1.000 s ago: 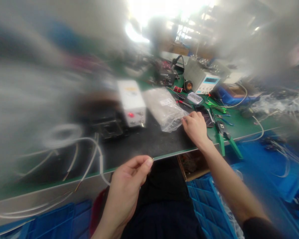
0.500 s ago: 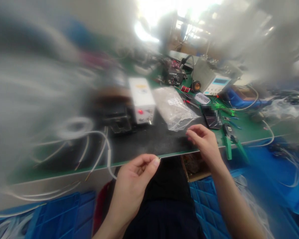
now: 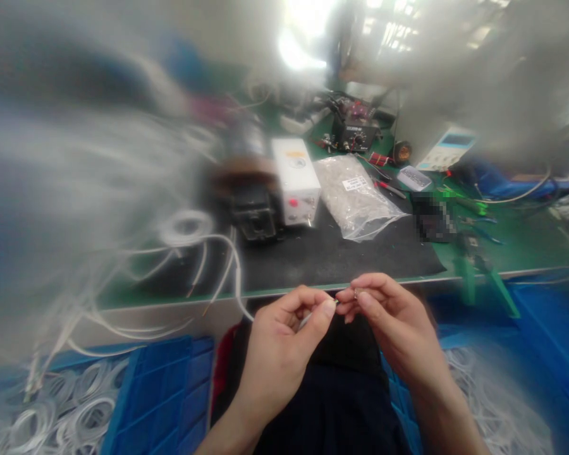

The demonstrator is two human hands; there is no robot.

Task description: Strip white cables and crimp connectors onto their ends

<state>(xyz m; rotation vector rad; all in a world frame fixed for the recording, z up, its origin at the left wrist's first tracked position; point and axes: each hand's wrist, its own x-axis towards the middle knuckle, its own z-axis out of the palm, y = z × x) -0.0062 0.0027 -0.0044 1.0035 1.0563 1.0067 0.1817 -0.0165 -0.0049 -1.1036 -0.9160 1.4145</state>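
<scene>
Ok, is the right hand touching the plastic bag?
Apart: the head view plainly shows a stretch of black mat between the right hand and the plastic bag.

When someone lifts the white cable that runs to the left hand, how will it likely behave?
The white cable would probably bend yet spring slightly, since it curves smoothly toward the left hand. Being thin, it looks light. The coil may drag along, as the cable seems to lead from it.

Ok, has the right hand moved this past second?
Yes: the right hand has moved away from the plastic bag, back to the bench edge, beside the left hand.
</scene>
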